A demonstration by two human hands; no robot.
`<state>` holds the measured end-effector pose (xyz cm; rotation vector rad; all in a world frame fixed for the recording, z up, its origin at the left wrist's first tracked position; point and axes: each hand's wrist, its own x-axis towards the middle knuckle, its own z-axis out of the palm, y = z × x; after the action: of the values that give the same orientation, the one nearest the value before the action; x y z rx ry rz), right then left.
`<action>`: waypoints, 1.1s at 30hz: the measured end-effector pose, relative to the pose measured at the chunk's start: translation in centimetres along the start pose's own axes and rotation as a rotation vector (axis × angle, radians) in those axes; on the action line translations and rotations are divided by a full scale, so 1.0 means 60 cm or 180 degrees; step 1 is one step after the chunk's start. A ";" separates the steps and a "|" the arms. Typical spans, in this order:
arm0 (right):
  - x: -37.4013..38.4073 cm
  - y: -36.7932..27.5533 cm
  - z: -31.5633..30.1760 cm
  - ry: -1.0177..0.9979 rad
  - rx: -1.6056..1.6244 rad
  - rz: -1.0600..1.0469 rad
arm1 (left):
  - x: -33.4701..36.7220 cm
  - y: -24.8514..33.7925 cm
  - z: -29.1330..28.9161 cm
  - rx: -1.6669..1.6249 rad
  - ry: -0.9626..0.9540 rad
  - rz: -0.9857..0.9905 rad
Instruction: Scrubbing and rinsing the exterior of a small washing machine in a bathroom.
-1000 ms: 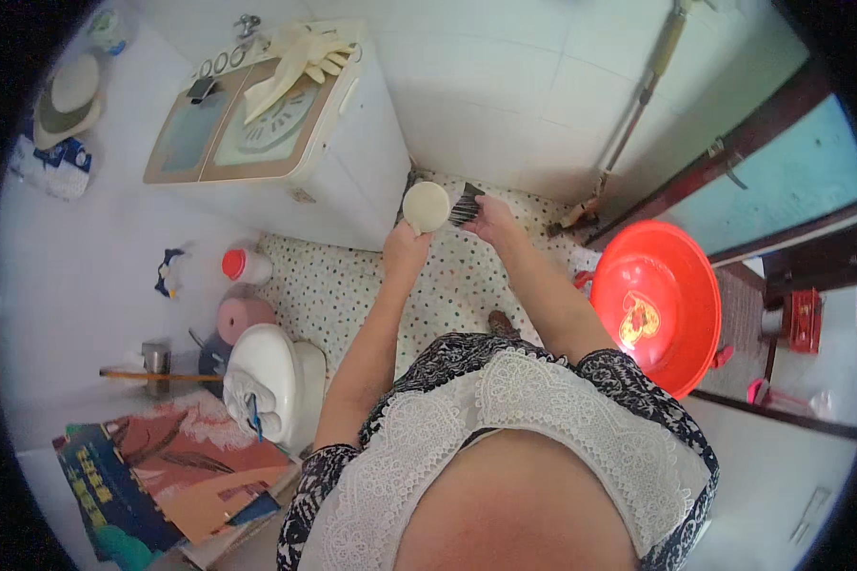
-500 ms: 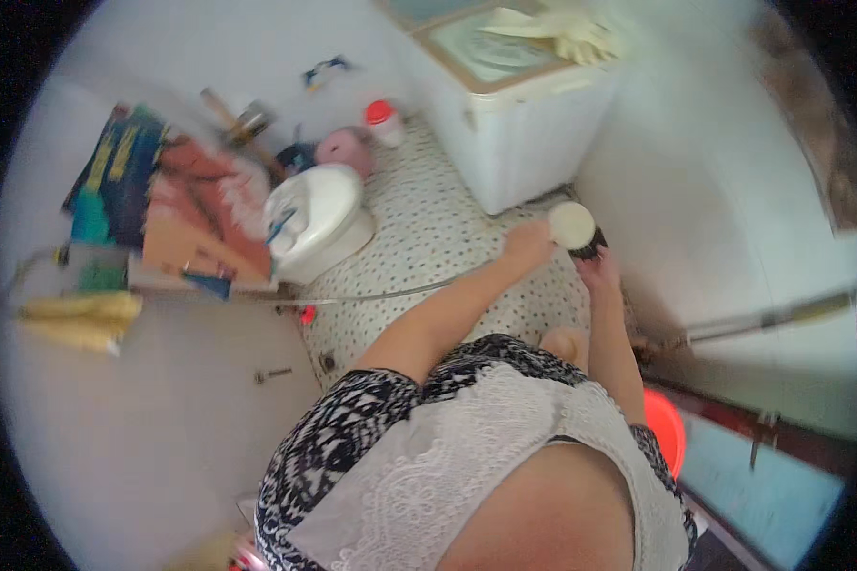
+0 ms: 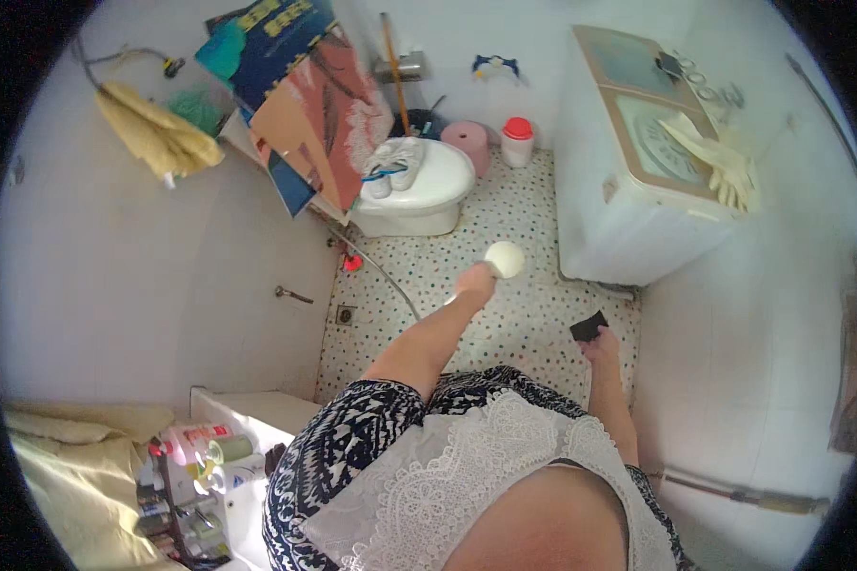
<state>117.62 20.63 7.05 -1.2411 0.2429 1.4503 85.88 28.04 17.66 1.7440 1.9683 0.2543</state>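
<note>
Over the spotted tile floor, my left hand [image 3: 477, 284] is closed round the handle of a shower head [image 3: 505, 259] with a pale round face. A grey hose [image 3: 383, 274] runs from the left wall and passes behind my left forearm. To the right, my right hand [image 3: 598, 344] grips a small black rectangular block [image 3: 588, 326] by its near edge; whether it is a sponge or a brush, I cannot tell. The two hands are apart. No water can be made out.
A white toilet [image 3: 414, 214] carries a pair of shoes [image 3: 393, 167] on its lid. Beside it stand a printed board [image 3: 324, 105], a pink bin [image 3: 467, 143] and a red-lidded container [image 3: 517, 143]. Rubber gloves [image 3: 724, 171] lie on the washing machine [image 3: 628, 224]. Bottles [image 3: 229, 462] crowd the lower left.
My view has swung to the right-hand lean less and now shows the lower-left shelf. The shower head and black block, close together before, have separated, the shower head going left.
</note>
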 end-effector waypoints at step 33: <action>-0.228 1.052 0.950 -0.2410 -0.4149 0.0805 | -0.180 -1.177 -0.281 -0.1585 0.1448 -0.3682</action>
<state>32.61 33.72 11.38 -1.4954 -1.2841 2.2765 16.57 9.01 2.90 0.1036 2.5726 0.6626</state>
